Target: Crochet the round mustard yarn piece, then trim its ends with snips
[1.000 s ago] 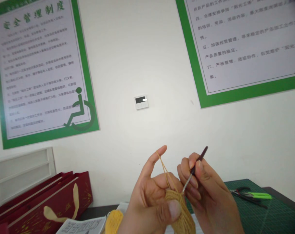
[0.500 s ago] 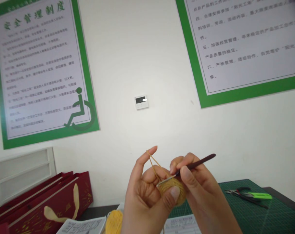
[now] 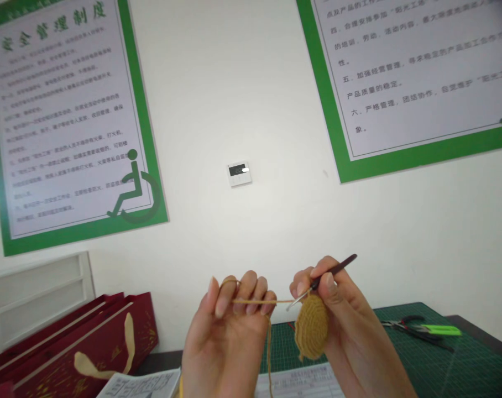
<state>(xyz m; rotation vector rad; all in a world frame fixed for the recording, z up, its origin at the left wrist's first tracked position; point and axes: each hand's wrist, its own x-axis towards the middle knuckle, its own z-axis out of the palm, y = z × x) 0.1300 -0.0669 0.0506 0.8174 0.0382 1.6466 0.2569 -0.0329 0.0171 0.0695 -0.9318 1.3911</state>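
My right hand (image 3: 338,298) is closed on a crochet hook (image 3: 338,268) with a dark handle and a metal tip pointing down to the left. Below the hook, a round tan crocheted piece (image 3: 312,327) hangs against the fingers of the same hand. A strand of tan yarn (image 3: 255,302) stretches level from the piece to my left hand (image 3: 230,326). There the fingers are curled toward the palm, with yarn looped round them. The loose end drops down past the wrist. The left hand is apart from the crocheted piece.
A green cutting mat (image 3: 421,365) covers the dark table, with green-handled pliers (image 3: 417,329) on its right part. Printed sheets (image 3: 301,381) lie below my hands. Red gift bags (image 3: 122,337) stand at left. Posters (image 3: 74,127) and a thermostat (image 3: 239,174) hang on the wall.
My left hand has let go of the crocheted piece and moved left, drawing the yarn out straight. The piece now hangs at my right hand, with its round face showing.
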